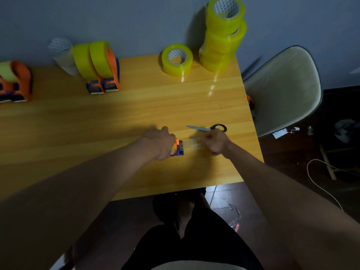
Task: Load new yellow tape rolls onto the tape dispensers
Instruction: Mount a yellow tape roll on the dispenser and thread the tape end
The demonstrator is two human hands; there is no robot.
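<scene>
Near the tabletop's [116, 117] front edge the left hand [161, 142] grips a dispenser [178, 148] while the right hand [216, 141] pinches its tape [191, 143], drawn taut, so this one looks nearly loaded; loaded dispensers [101, 67] stand at the back, with spare rolls [222, 36] unused.

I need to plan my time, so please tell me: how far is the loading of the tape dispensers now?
Done, apparently: two orange-and-blue dispensers at the back of the wooden table carry yellow rolls, and another at the left edge looks loaded. In hand: the left hand holds a dispenser while the right hand pulls its clear tape strip. Left: a single yellow roll and a stack.
</scene>
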